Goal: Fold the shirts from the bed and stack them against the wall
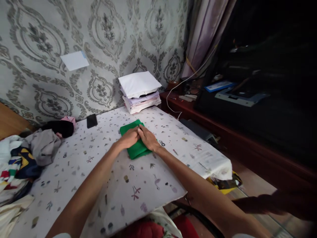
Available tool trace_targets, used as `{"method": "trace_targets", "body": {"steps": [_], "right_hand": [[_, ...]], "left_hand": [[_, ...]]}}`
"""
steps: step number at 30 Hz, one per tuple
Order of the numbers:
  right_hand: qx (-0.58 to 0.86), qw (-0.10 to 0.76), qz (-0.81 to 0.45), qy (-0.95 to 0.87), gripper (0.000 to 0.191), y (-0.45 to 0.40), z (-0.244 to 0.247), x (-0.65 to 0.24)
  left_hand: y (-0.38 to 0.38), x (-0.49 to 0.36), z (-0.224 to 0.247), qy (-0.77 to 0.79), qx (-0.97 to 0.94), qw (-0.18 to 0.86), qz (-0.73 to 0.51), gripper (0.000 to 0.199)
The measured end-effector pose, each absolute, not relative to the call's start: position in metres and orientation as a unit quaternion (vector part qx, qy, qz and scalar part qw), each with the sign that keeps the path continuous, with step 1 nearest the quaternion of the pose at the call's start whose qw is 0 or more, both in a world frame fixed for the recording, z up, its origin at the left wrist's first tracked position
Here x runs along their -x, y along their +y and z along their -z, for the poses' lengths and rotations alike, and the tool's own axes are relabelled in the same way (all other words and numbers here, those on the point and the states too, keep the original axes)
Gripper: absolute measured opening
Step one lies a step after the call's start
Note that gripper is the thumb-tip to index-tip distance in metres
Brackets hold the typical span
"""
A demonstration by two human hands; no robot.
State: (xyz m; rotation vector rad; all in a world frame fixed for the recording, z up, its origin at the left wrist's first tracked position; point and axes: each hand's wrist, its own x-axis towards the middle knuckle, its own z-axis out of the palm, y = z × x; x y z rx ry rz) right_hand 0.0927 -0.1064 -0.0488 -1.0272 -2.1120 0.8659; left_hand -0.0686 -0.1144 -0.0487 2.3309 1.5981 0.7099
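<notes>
A green cloth [140, 149], folded into a thick rectangle, lies on the patterned white table cover [99, 172]. My left hand [129, 137] rests on its left part, fingers pointing inward and partly hidden where the hands meet. From the right, my right hand [148, 138] lies flat over the cloth, its fingertips touching the left hand near the cloth's upper middle. Both palms face down on the fabric, and neither hand lifts it.
Behind the cloth, a stack of folded clothes [141, 87] stands by the wall. A black phone [91, 121] lies at the back left. Rumpled clothes [42, 145] are heaped along the left side. A white cable [170, 94] hangs near a dark red cabinet [247, 148] on the right.
</notes>
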Motion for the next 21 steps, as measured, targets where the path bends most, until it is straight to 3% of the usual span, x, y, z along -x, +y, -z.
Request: {"method": "trace_targets", "body": {"steps": [6,9,13,16,21], "right_hand": [[0.394,0.237,-0.228,-0.858,0.056,-0.093,0.054,-0.089],[0.397,0.201,-0.166,-0.880,0.055,-0.093,0.045,-0.071],[0.427,0.131,-0.174,-0.878,0.060,-0.088,0.043,-0.056],[0.429,0.110,-0.187,-0.877,0.064,-0.083,0.049,-0.058],[0.420,0.100,-0.205,-0.878,0.067,-0.079,0.051,-0.061]], "left_hand": [[-0.101,0.149,0.040,0.665,-0.646,0.138,-0.348,0.027],[-0.098,0.159,0.050,0.668,-0.629,0.191,-0.350,0.025],[-0.098,0.152,0.059,0.649,-0.638,0.201,-0.362,0.024],[-0.098,0.147,0.061,0.681,-0.634,0.143,-0.337,0.025],[-0.097,0.138,0.062,0.771,-0.617,-0.028,-0.152,0.023]]}}
